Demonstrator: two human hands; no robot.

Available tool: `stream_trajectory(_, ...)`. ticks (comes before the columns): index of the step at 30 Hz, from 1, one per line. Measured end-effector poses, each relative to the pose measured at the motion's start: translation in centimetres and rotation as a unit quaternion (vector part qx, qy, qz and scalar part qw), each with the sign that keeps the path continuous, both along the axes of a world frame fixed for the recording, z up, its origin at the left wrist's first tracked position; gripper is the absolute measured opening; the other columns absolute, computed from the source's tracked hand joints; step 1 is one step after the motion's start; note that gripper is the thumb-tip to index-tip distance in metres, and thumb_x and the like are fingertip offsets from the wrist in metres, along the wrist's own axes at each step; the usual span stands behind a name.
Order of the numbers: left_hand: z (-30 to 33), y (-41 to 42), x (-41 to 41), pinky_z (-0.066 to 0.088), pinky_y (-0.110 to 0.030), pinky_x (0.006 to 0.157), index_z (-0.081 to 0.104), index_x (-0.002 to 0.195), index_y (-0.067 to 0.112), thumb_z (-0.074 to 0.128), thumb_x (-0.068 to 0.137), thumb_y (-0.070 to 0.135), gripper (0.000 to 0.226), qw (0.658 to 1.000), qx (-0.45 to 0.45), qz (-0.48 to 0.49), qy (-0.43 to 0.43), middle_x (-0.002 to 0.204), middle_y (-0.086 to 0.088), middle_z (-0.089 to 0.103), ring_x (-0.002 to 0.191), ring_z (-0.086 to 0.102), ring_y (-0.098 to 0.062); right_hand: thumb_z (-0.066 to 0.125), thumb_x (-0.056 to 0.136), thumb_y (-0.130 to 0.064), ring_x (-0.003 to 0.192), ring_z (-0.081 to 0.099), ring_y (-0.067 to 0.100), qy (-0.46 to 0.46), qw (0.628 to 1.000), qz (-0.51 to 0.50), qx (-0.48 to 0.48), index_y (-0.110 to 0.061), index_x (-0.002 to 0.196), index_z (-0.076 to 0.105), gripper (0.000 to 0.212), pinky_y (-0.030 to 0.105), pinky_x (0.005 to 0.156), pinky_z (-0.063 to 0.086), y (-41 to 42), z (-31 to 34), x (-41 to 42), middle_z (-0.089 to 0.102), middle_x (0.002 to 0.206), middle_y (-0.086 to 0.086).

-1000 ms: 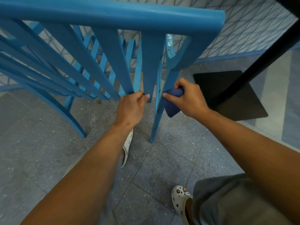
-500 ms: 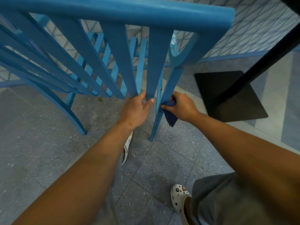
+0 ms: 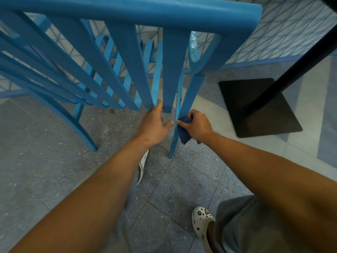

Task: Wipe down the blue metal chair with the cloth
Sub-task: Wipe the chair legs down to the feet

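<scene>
The blue metal chair point(image 3: 127, 13) fills the upper half of the view, its back rail near the camera and its slats running down to the seat edge. My left hand point(image 3: 155, 125) grips the lower back edge of the seat, thumb spread out to the right. My right hand point(image 3: 197, 126) is wrapped around the chair's rear right leg point(image 3: 173, 145) with the dark blue cloth point(image 3: 185, 137) pressed against it. A fold of cloth hangs below my fingers.
A black table base point(image 3: 259, 108) and its dark column point(image 3: 299, 59) stand on the floor to the right. A tiled wall with a blue skirting runs behind. My feet in white clogs point(image 3: 201, 220) stand on grey speckled tiles below the chair.
My right hand with the cloth has slid down the rear leg. My left hand has stayed on the seat edge, its thumb now opened outward.
</scene>
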State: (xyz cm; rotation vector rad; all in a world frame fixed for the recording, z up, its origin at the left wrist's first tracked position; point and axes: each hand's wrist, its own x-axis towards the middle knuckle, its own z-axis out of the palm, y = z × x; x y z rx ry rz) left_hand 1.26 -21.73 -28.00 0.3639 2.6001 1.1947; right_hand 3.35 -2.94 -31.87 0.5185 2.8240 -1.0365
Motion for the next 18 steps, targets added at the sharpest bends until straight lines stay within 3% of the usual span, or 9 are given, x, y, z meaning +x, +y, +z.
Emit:
stream_trajectory(5,0.0,-0.2,0.3,0.051,-0.034,0.091,0.038,0.147,0.028,0.072,0.092,0.028,0.064,1.000,0.005,-0.007,-0.003,0.140,0.003,0.054,0.115,0.062,-0.018,0.078,0.081,-0.052,0.072,0.062,0.016,0.046,0.999,0.006,0.005,-0.020,0.083,0.054,0.040,0.040,0.060,0.054,0.5,1.7,0.1,0.064,0.078,-0.005)
stream_trajectory(10,0.1,-0.1,0.4,0.054,-0.042,0.095,0.037,0.146,0.030,0.072,0.092,0.029,0.065,1.000,0.013,-0.016,0.000,0.141,0.004,0.053,0.116,0.062,-0.020,0.076,0.082,-0.056,0.068,0.058,0.011,0.099,0.995,-0.007,-0.016,-0.022,0.085,0.050,0.042,0.032,0.057,0.046,0.4,1.8,0.3,0.061,0.075,-0.007)
stream_trajectory(18,-0.3,-0.4,0.3,0.052,-0.037,0.094,0.030,0.153,0.032,0.073,0.092,0.031,0.074,0.999,0.009,-0.027,-0.019,0.152,0.002,0.046,0.119,0.061,-0.020,0.073,0.086,-0.056,0.076,0.061,0.021,0.005,1.000,-0.002,-0.008,-0.019,0.094,0.049,0.044,0.033,0.057,0.046,-0.6,-0.8,0.0,0.061,0.084,-0.002)
